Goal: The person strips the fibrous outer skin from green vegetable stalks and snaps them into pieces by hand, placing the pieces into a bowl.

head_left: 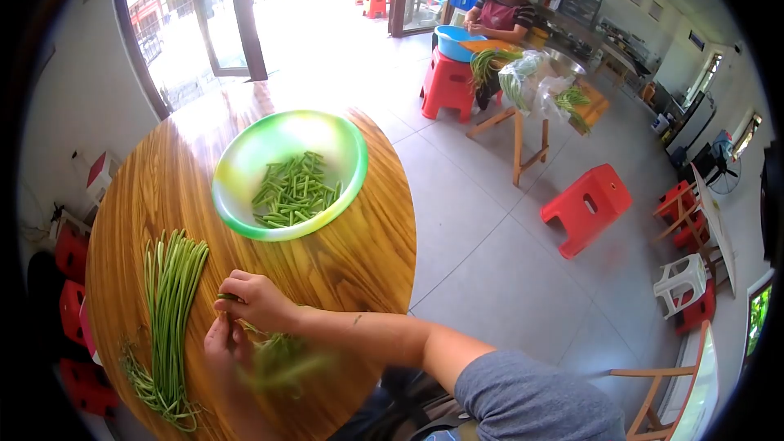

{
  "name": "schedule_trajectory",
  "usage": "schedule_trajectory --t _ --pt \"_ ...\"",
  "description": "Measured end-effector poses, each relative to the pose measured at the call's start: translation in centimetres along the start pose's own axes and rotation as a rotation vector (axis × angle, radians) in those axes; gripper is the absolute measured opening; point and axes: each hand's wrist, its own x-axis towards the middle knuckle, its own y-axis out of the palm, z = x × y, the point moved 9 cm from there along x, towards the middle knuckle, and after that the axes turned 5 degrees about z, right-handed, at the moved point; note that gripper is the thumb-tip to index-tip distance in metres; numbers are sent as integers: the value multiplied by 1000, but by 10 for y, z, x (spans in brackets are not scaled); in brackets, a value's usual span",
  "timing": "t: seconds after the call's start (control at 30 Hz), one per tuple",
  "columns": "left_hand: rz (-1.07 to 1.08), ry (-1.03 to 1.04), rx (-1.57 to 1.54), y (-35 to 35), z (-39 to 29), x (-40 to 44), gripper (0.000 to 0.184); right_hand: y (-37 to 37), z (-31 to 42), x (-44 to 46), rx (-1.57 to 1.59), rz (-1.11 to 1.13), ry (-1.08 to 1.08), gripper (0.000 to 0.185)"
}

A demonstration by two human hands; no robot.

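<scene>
My right hand [260, 302] is closed on short green pieces of garlic scape [229, 297] at its fingertips. Just below, my left hand [227, 345] pinches with its fingertips close against the right one; it is partly blurred. Thin green scape ends [282, 355] lie or hang beside it under my right forearm, smeared by motion. To the left, a bundle of long garlic scapes [173, 302] rests on the round wooden table [359, 265], its curly thin tips toward me. Beyond my hands stands a green and white bowl [347, 188] with many short cut pieces [296, 188] inside.
A red stool [590, 206] stands on the tiled floor to the right. Farther back, a person [500, 12] sits at a blue basin [457, 41] on another red stool [447, 86]. Beside them a small wooden table [516, 143] bears bagged greens [531, 82]. Glass doors are open behind.
</scene>
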Motion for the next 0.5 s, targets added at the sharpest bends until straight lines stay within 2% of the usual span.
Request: schedule_trajectory --t 0.17,0.3,0.4,0.5 --pt "16 -14 -2 6 3 -2 24 -2 9 -4 -233 -72 -128 18" --pt "-16 48 -59 -3 1 -3 22 5 18 -4 -305 31 -177 15" --pt "-60 145 -170 -13 -1 4 19 15 41 -12 -198 79 -365 15" --pt "-349 212 -251 -35 -11 2 25 17 36 -7 257 229 -223 14"
